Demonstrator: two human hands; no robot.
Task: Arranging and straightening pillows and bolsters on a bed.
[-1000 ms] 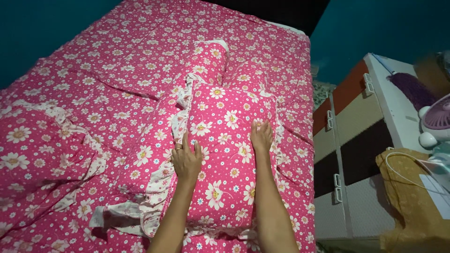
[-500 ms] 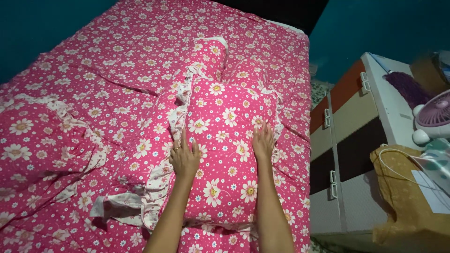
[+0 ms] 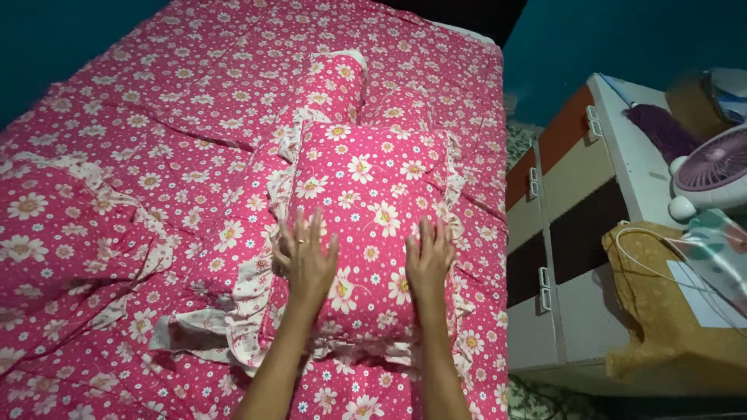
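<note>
A pink pillow (image 3: 366, 194) with white daisy print and a pale frilled edge lies on a bed with a matching pink floral sheet (image 3: 156, 117). My left hand (image 3: 305, 257), a ring on one finger, rests flat on the pillow's left side with fingers spread. My right hand (image 3: 429, 258) lies flat on the pillow's right side near the frill. Neither hand grips anything. A matching bolster (image 3: 338, 82) lies just beyond the pillow. A second frilled pillow (image 3: 54, 225) sits at the left edge.
Right of the bed stands a low drawer unit (image 3: 576, 225) with orange, tan, dark and white fronts. On and beside it are a small pink fan (image 3: 712, 171), a purple duster (image 3: 661, 128), a yellow cloth (image 3: 661, 311) and a white cable (image 3: 654, 268). Teal walls surround.
Both hands have slid back toward me along the pillow's top, the right more than the left. The view has shifted slightly, so the bed sits higher in frame.
</note>
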